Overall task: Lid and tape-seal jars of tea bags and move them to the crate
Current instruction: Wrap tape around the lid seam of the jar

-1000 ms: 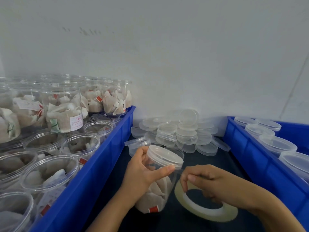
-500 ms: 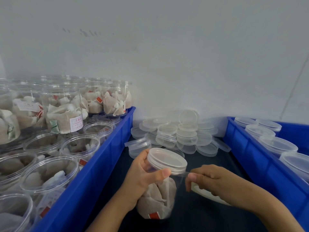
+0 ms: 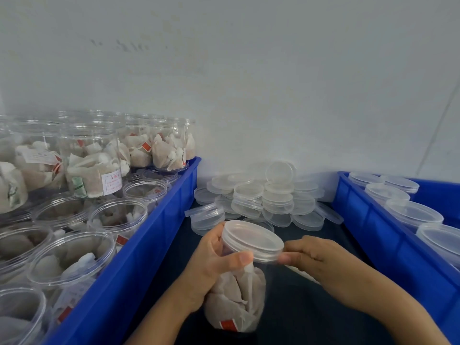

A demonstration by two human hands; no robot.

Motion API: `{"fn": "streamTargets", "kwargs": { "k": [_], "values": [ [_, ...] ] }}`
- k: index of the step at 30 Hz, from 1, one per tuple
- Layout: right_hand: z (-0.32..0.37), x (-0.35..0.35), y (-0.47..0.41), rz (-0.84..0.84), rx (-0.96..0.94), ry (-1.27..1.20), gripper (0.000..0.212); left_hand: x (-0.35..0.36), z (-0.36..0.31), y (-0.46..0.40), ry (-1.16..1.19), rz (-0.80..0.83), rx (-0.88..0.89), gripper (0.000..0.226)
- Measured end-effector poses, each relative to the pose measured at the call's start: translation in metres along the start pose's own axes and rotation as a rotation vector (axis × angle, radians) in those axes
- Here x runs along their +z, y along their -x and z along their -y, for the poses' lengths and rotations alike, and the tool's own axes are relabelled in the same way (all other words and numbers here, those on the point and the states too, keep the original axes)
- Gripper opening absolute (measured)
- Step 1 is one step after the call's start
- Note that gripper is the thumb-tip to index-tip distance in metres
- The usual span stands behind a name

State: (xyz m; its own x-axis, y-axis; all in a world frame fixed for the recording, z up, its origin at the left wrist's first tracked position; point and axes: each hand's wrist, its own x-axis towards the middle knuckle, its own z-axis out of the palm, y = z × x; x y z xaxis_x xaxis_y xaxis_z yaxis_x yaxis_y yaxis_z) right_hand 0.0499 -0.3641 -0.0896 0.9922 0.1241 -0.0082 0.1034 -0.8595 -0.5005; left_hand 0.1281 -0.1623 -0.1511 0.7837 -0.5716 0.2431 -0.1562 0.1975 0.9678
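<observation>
While the left hand point(image 3: 214, 265) grips the lidded jar point(image 3: 239, 295), the right hand point(image 3: 311, 255) fingers pinch at its lid point(image 3: 251, 241) rim.

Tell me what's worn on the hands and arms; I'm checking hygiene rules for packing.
Nothing shows as worn: the left hand and right hand are bare, without gloves, rings or a watch, and both forearms are uncovered as far as the frame shows, with no sleeve in view.

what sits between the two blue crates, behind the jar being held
In the head view, a heap of loose clear lids on the dark tabletop.
</observation>
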Motion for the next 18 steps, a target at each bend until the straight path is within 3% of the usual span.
{"fn": "streamTargets", "kwargs": {
  "k": [3, 5, 8, 9, 12, 15, 18],
  "values": [
    [0.001, 0.004, -0.001, -0.013, -0.009, 0.039, 0.042, 0.0, 0.003, 0.0, 0.02, 0.0, -0.056, 0.098],
    [0.002, 0.007, -0.001, -0.033, 0.002, 0.056, 0.05, 0.001, 0.005, 0.001, 0.079, 0.017, -0.1, 0.099],
    [0.001, 0.011, -0.003, -0.099, 0.027, 0.022, 0.084, 0.001, 0.006, 0.003, 0.179, 0.054, -0.138, 0.092],
    [0.0, 0.013, -0.003, -0.115, 0.016, 0.009, 0.082, 0.001, 0.006, 0.003, 0.203, 0.061, -0.149, 0.09],
    [0.003, 0.017, -0.002, -0.16, -0.054, 0.006, 0.044, -0.001, 0.007, 0.003, 0.231, 0.067, -0.178, 0.093],
    [0.005, 0.02, -0.003, -0.216, -0.064, 0.004, 0.038, 0.0, 0.005, 0.003, 0.222, 0.058, -0.149, 0.078],
    [0.007, 0.02, -0.006, -0.242, -0.039, 0.007, 0.025, 0.002, 0.009, 0.001, 0.195, -0.055, -0.109, 0.083]
  ]
}}
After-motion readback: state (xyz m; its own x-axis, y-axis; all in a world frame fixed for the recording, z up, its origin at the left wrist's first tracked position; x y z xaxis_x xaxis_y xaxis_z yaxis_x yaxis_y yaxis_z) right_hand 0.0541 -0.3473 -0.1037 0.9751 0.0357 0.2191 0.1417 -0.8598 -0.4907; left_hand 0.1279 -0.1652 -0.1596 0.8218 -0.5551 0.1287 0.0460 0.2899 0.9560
